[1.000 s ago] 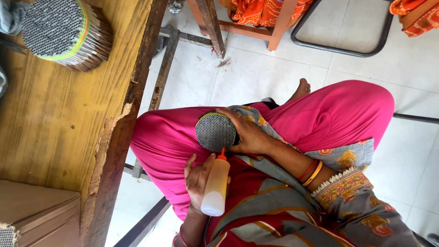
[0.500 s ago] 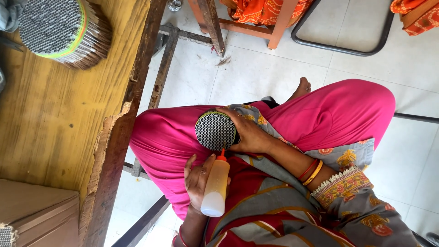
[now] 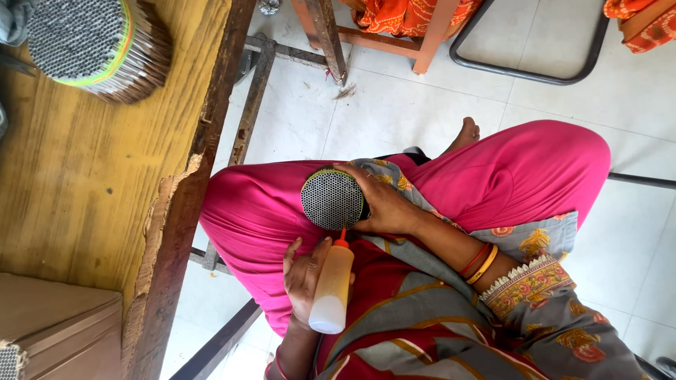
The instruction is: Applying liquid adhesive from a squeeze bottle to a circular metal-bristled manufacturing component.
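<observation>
My right hand grips a small round bundle of thin grey tubes with a green band, resting on my pink-clad lap. Its perforated end face is turned up toward me. My left hand holds a translucent squeeze bottle with yellowish liquid and an orange nozzle. The nozzle tip points up at the lower edge of the bundle's face, touching it or nearly so. Orange and red bangles sit on my right wrist.
A worn wooden table stands at the left and carries a larger tube bundle. A brown cardboard box lies at the lower left. Wooden furniture legs and a black metal frame stand on the white tiled floor ahead.
</observation>
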